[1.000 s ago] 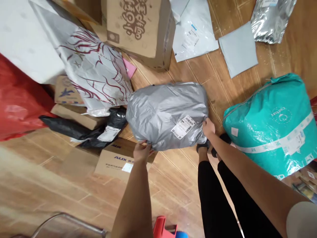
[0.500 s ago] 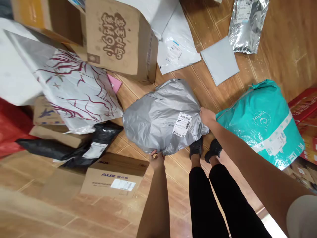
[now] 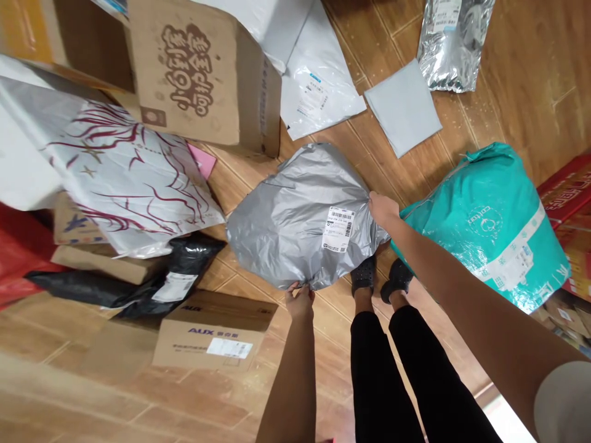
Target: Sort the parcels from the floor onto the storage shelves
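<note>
A large grey plastic mailing bag, bulging and creased, hangs or rests in front of my feet. A white shipping label faces up on it. My left hand pinches the bag's near edge. With closed fingers my right hand grips its right edge, pulling folds into the plastic. Beyond my right forearm lies a full teal plastic bag with a white band. Whether the grey bag touches the floor I cannot tell.
Left are a white bag with red line drawings, a black parcel and an AUX carton. A brown carton stands behind. White, folded grey and silver packages lie on the wooden floor.
The view has shifted slightly, so the packages behind sit a little further left. Both hands keep their hold on the grey bag, whose surface is drawn slightly tighter near my right hand.
</note>
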A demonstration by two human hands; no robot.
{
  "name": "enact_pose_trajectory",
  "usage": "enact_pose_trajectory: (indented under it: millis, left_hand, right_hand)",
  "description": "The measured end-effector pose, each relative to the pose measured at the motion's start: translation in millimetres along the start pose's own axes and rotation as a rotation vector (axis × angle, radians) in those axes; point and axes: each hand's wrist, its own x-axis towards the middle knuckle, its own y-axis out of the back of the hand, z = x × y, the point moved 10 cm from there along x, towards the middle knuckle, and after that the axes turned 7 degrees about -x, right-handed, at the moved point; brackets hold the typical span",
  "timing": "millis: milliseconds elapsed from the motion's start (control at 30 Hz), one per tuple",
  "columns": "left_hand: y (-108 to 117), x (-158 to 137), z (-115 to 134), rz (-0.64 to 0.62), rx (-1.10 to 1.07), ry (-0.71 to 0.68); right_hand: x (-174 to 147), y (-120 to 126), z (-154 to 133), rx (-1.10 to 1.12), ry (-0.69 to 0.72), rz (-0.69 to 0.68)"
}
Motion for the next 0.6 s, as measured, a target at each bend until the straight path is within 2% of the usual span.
enact_pose_trajectory:
  millis: [200,433,533,600]
  left_hand:
    - [-7,-13,-4,0.006,-0.058,0.095]
    - [-22,-28,0,-0.047,-0.078,0.117]
    - [-45,-38,-2,-0.108,-0.068,0.126]
    - [-74,-50,-9,-0.181,-0.057,0.134]
  right_hand:
    - [4,9,3,0.000,-0.005,0.000]
    - [12,18,10,-0.040,0.007,0.023]
    - [19,32,24,-0.072,-0.018,0.053]
    - [24,48,45,-0.071,-0.075,0.103]
